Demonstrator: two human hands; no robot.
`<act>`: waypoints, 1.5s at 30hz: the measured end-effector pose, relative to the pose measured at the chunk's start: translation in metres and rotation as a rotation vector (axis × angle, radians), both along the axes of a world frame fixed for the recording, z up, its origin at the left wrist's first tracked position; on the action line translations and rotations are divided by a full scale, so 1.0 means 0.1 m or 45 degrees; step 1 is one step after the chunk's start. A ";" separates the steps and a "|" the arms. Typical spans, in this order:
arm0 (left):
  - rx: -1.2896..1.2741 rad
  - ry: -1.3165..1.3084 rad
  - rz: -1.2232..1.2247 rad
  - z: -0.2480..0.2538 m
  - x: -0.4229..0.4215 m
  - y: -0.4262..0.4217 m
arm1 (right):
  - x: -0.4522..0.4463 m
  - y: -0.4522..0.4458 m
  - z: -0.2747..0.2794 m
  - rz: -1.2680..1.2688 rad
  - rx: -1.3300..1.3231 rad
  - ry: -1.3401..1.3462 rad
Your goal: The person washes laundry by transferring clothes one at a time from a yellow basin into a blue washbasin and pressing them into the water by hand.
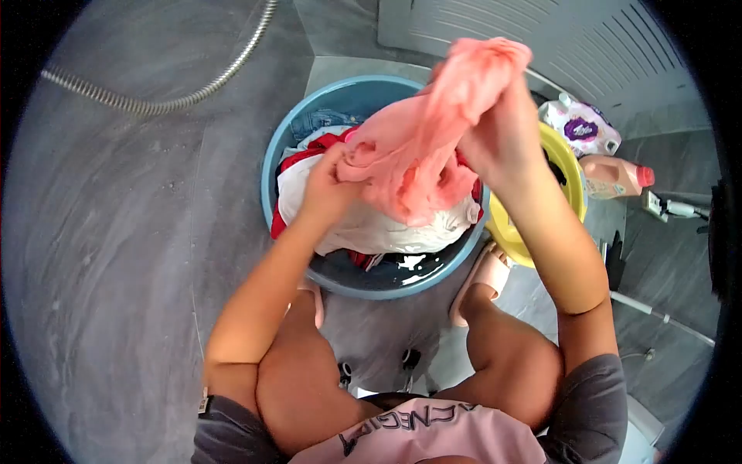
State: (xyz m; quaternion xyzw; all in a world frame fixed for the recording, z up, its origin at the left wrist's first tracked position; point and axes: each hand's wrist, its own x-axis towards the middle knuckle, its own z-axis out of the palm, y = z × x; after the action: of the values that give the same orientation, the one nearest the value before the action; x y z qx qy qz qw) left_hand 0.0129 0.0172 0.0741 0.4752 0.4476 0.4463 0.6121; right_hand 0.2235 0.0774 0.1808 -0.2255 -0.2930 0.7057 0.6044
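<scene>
A wet-looking pink garment (417,147) is stretched between my two hands above a round blue tub (363,288). My left hand (328,185) pinches its lower left edge. Higher up on the right, my right hand (506,135) grips a bunched part, its fingers mostly hidden behind the cloth. Under the garment, the tub holds a white cloth (297,189), red cloth (278,224) and a piece of blue denim (317,121). Dark water (371,278) with bright reflections shows at the tub's near side.
Right of the tub stands a yellow basin (570,174) with something dark inside. Beside it are a pink detergent bottle (610,176) and a white and purple pack (580,127). A metal shower hose (170,104) hangs at upper left. My slippered feet flank the tub.
</scene>
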 end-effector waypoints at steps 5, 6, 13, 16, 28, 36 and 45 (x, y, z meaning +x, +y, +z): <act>0.393 -0.042 0.104 0.42 -0.59 0.09 | 0.41 0.24 0.23 0.174 0.237 0.173; 0.397 -0.001 0.246 0.58 -0.61 0.10 | 0.48 0.29 0.23 0.148 0.223 0.236; 0.480 1.199 -0.007 0.78 -0.74 0.15 | 0.65 0.28 -0.44 -0.020 0.058 0.190; 0.334 1.294 -0.526 0.49 -0.74 0.06 | 0.60 0.10 -0.77 -0.232 -0.521 -0.263; 0.027 0.676 -1.184 -0.09 -0.18 -0.29 | 0.21 -0.32 -1.38 -0.206 1.123 -1.811; 0.823 1.664 -0.564 -0.36 -0.35 -0.14 | 0.10 -0.27 -1.60 0.313 1.256 -2.556; 0.756 1.716 -0.648 -0.75 -0.39 -0.15 | 0.17 -0.27 -1.82 0.414 1.162 -2.552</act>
State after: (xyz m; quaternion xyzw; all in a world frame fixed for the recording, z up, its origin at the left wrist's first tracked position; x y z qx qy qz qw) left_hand -0.0258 0.0024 -0.0004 0.8759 0.4621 0.0082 0.1387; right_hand 0.2403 0.0508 -0.0009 -0.4091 -0.9066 0.1012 0.0209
